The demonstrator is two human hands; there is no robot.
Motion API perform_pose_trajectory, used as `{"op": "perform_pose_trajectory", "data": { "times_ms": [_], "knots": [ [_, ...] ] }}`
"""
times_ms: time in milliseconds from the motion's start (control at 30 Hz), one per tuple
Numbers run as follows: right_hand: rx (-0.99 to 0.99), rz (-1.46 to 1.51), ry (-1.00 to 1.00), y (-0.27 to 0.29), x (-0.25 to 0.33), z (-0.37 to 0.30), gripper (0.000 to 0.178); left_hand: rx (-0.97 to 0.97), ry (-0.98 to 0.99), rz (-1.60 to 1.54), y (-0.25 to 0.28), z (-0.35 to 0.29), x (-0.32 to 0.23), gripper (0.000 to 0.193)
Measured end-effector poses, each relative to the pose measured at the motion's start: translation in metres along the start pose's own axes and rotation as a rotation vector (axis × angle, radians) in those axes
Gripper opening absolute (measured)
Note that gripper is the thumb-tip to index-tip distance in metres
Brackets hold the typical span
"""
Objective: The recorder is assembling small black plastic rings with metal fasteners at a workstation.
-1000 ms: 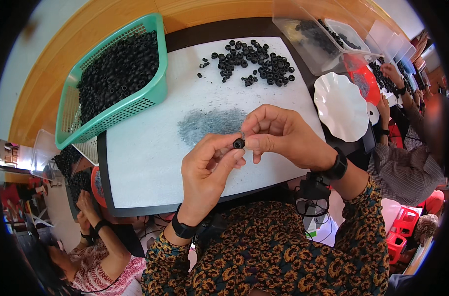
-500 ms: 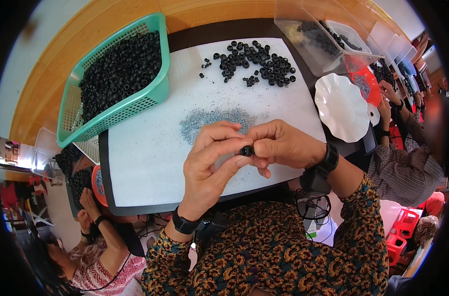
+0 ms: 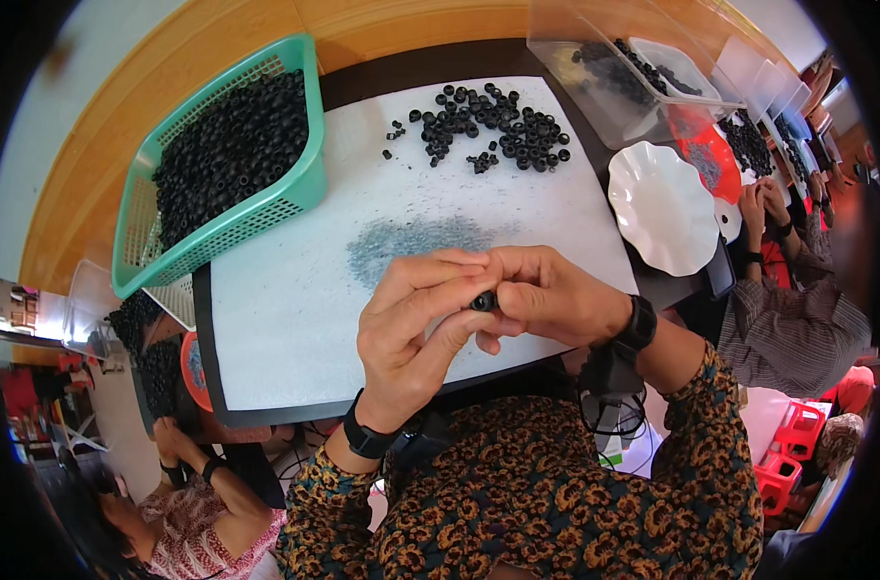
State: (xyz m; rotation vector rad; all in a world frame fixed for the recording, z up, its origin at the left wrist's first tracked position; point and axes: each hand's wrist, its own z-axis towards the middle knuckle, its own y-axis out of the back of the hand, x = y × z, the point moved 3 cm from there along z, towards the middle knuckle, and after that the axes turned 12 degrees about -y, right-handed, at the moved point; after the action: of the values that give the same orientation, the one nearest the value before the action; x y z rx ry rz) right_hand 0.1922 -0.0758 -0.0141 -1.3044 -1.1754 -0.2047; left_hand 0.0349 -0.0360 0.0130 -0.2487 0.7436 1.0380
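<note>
In front of my chest both hands meet over a small black hollow bead [image 3: 482, 301], its open end facing me. My left hand [image 3: 406, 324] is closed, with thumb and fingertips gripping the bead from the left. My right hand [image 3: 556, 298] pinches at its right side, thumb and bent forefinger against it. Whether a tiny stone sits between the right fingertips is hidden. Just beyond the hands, a patch of tiny clear-grey stones [image 3: 401, 242] is spread on the white sheet [image 3: 275, 319]. Farther back lies a loose group of black beads [image 3: 498, 121].
A green basket [image 3: 309, 145] heaped with black beads stands at the left. On the right are a white scalloped dish [image 3: 664, 208], a clear plastic box [image 3: 594, 92] and a red plate [image 3: 715, 169]. Co-workers sit at both sides, hands [image 3: 764, 208] at their own work.
My hands stay closed around the bead, with the right fingers drawn slightly tighter over it. The view has shifted slightly. The co-worker's hands at the left have come together.
</note>
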Motion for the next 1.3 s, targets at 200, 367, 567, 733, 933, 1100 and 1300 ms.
{"op": "perform_pose_trajectory", "data": {
  "times_ms": [200,367,567,733,933,1100,1300],
  "knots": [
    [-0.248,-0.129,-0.002,-0.001,0.022,-0.005,0.020,-0.112,0.031,0.082,-0.003,-0.005,0.008,0.026],
    [-0.441,-0.329,0.077,-0.018,0.035,-0.015,0.015,-0.117,0.020,0.122,-0.004,-0.005,0.008,0.026],
    [-0.566,-0.650,0.257,-0.022,0.030,-0.018,0.009,-0.120,0.033,0.152,-0.005,-0.003,0.006,0.025],
    [-0.667,-0.791,0.542,-0.018,0.024,-0.015,0.012,-0.162,0.162,0.002,-0.012,-0.005,0.010,0.024],
    [-0.650,-0.807,0.326,-0.022,0.030,-0.017,0.009,-0.197,0.149,0.011,-0.009,-0.006,0.011,0.025],
    [-0.674,-1.191,0.506,-0.022,0.034,-0.013,0.014,-0.103,0.019,0.217,-0.009,0.000,0.003,0.025],
    [-0.660,-1.334,0.507,-0.024,0.032,-0.008,0.019,-0.091,0.003,0.193,-0.011,-0.004,0.005,0.023]
  ]
}}
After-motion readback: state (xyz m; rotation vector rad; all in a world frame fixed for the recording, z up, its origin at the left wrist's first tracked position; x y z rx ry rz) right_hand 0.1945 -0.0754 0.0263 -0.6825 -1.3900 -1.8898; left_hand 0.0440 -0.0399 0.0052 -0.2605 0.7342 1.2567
